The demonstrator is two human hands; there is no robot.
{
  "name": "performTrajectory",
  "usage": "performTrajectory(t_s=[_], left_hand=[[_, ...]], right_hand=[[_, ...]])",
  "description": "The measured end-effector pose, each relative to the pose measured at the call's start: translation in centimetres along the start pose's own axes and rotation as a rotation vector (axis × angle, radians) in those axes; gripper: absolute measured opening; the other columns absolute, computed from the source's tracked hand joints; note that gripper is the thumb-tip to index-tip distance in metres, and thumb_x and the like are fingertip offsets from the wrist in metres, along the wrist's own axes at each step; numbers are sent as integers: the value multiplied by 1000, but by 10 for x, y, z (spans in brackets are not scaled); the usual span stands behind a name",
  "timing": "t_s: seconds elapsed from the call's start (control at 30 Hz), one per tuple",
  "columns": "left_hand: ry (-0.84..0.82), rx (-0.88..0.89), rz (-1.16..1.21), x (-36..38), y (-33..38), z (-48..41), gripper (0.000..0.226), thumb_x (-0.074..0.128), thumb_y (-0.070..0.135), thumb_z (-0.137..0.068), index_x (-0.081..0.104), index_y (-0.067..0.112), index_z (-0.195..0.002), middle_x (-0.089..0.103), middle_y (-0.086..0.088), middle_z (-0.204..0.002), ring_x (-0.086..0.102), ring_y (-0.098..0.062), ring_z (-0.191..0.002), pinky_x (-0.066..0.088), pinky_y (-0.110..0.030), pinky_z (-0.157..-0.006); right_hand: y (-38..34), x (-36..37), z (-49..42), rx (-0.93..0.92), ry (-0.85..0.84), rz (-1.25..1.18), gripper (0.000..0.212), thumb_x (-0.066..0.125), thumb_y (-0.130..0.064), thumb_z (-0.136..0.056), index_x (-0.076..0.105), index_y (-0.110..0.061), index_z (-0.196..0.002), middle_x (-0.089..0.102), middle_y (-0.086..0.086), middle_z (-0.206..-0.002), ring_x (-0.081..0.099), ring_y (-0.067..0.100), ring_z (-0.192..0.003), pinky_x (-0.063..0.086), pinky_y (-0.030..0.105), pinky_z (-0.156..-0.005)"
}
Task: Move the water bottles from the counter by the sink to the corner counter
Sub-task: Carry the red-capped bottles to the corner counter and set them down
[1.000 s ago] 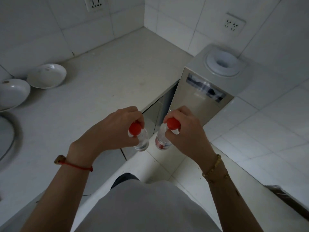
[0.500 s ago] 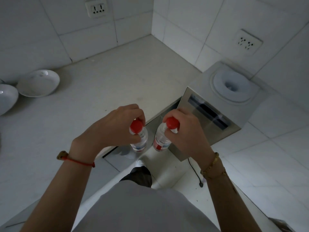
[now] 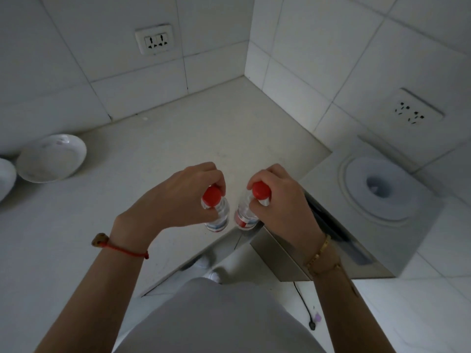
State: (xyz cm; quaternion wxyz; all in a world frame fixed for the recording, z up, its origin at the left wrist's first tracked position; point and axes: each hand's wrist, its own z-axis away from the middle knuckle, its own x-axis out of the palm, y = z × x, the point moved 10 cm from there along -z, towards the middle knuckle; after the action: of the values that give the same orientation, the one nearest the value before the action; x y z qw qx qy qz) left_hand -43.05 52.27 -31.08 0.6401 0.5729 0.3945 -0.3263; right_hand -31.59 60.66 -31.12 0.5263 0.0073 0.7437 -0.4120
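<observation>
Seeing left hand [image 3: 175, 200] gripping one bottle [image 3: 216, 215], fingers [image 3: 216, 178] wrapping neck below red cap. Right hand [image 3: 283, 202] gripping other bottle [image 3: 244, 217] likewise. Both bottles hanging upright at frame centre, over table [image 3: 216, 128] edge. Bowl [image 3: 51, 157] sitting upper left.

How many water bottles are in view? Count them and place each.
2. One red-capped bottle is held near its neck by the left hand; the other bottle by the right hand, side by side above the counter's front edge. None seem hidden.
</observation>
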Motion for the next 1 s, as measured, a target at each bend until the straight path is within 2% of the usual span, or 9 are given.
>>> performTrajectory(t_s=[0.17,0.3,0.5,0.73,0.9,1.0], left_hand=[[-1,-19,-5,-15,-15,-33,35,76,25,-68,54,31,-96,54,10,-97,54,-9,-86,50,-24,-73],[7,-29,-20,-24,-27,-56,35,74,26,-70,55,29,-100,52,10,-99,53,-9,-87,50,-27,-74],[27,-52,-11,-35,-40,-96,35,73,26,-70,56,28,-100,51,9,-100,52,-11,-88,47,-25,-72],[45,-107,1,-47,-59,-157,36,73,22,-71,56,26,-103,51,6,-103,51,-13,-90,47,-26,-74],[65,-132,-3,-60,-78,-206,35,71,21,-72,55,27,-103,49,7,-104,50,-13,-92,44,-25,-75],[71,-135,-9,-69,-91,-239,35,70,21,-72,54,27,-103,49,7,-105,50,-13,-93,46,-28,-77]], right_hand=[[4,-3,-42,-42,-2,3,28,72,-17,-75,57,-20,-99,52,-3,-105,55,8,-88,40,7,-80],[9,-5,-73,-65,-4,9,29,71,-19,-75,57,-21,-100,52,-3,-106,54,9,-89,46,17,-83],[26,-7,-120,-79,-27,11,28,72,-19,-75,57,-22,-99,52,-3,-106,51,6,-88,34,6,-77],[43,-20,-192,-136,-73,32,26,72,-15,-74,60,-19,-97,53,0,-105,53,10,-86,42,18,-78],[60,-29,-249,-163,-90,45,26,71,-13,-74,61,-18,-97,52,0,-103,54,13,-84,42,18,-76],[71,-35,-286,-170,-85,35,26,70,-11,-73,61,-18,-97,52,0,-103,54,13,-84,39,13,-73]])
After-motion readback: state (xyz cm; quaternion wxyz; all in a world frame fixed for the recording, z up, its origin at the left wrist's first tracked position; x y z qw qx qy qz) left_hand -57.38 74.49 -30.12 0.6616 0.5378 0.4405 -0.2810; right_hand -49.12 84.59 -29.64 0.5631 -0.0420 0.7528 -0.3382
